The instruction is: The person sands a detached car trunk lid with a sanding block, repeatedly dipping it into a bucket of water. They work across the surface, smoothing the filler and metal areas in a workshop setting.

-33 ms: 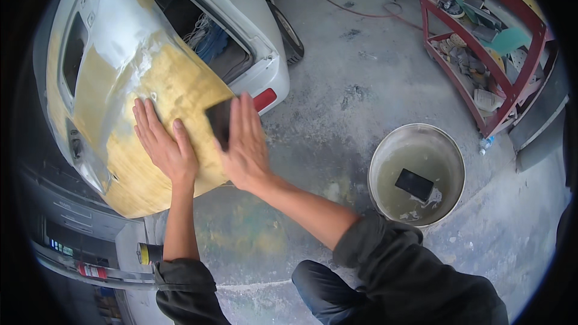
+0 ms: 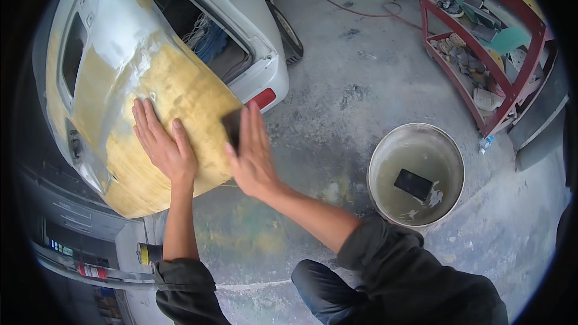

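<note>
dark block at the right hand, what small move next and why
Perhaps slide the dark block inward across the yellowish panel: the right hand holds it by the panel's edge, while the left hand rests flat on that surface.

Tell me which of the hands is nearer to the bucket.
Right. The right hand, with a dark block, is at the right edge of the yellowish panel, left of the bucket; the left hand lies flat on the panel, farther left.

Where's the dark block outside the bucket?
In the head view, the dark block is under the right hand, at the right edge of the yellowish panel, near the red tail light.
</note>
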A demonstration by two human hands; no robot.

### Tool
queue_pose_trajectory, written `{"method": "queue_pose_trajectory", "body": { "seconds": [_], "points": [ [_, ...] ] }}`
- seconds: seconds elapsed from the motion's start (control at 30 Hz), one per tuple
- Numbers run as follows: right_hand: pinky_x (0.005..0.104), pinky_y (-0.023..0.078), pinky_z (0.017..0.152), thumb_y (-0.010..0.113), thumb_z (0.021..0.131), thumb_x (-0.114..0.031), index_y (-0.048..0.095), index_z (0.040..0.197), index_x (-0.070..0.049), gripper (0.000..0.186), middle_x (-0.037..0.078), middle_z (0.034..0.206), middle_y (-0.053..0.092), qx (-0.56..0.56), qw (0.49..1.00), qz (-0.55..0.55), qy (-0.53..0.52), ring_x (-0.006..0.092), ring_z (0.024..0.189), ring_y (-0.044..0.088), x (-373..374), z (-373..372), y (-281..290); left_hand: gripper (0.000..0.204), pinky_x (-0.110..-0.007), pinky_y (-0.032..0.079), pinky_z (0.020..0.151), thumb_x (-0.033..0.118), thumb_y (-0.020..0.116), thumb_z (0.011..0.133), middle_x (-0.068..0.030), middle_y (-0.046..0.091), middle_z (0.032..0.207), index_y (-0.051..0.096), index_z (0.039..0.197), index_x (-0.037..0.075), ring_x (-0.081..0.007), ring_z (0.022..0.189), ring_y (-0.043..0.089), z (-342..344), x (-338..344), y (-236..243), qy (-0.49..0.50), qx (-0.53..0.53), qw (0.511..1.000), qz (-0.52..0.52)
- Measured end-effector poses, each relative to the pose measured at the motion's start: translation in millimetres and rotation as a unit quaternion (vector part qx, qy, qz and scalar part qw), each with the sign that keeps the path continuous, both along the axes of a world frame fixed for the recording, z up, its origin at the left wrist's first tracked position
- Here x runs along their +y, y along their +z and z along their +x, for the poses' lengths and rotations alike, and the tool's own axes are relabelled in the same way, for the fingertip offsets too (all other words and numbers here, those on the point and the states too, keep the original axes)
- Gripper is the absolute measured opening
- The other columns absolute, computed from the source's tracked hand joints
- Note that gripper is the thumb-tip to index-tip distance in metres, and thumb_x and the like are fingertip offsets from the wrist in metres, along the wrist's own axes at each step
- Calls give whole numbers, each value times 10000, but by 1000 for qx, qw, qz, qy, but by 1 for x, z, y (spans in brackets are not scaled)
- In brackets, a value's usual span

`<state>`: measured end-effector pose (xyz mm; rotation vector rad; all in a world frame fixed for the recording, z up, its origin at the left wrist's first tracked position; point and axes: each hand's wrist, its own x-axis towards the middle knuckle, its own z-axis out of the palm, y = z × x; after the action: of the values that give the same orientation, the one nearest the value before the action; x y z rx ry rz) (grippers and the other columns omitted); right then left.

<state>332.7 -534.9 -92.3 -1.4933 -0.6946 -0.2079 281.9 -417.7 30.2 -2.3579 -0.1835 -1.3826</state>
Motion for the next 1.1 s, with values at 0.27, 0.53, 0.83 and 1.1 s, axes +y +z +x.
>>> {"method": "queue_pose_trajectory", "body": {
  "seconds": [0.27,0.53,0.83,1.1],
  "points": [
    [492,166,1340,548,1072,-311,202,1602,197,811,400,1694,184,-33,998,48,-12,493,1611,179,11,21,20,620,-514,199,1302,309,449,1110,-223,342,1716,372,1634,-13,-391,1603,292,-1,1,1,0,4,1000,13],
    [518,446,1168,497,1093,-232,311,1628,50,633,350,1547,476,191,968,-113,115,523,1392,508,-61,-9,-133,627,-527,198,1301,320,455,1106,-218,337,1720,373,1638,-1,-391,1604,293,-3,3,4,-6,9,1000,9],
    [505,300,1296,534,1040,-135,349,1584,126,631,373,1643,338,16,996,75,53,471,1557,337,-32,18,-22,623,-517,218,1294,303,455,1101,-257,350,1696,385,1616,-40,-426,1585,307,-1,3,3,-15,14,1000,19],
    [500,347,1272,653,978,-87,333,1576,161,722,366,1651,339,-26,993,106,53,491,1539,361,-21,8,-47,612,-512,224,1291,250,465,1083,-268,348,1693,385,1611,-49,-435,1581,310,2,-1,2,-18,12,1000,5]
  ]
}}
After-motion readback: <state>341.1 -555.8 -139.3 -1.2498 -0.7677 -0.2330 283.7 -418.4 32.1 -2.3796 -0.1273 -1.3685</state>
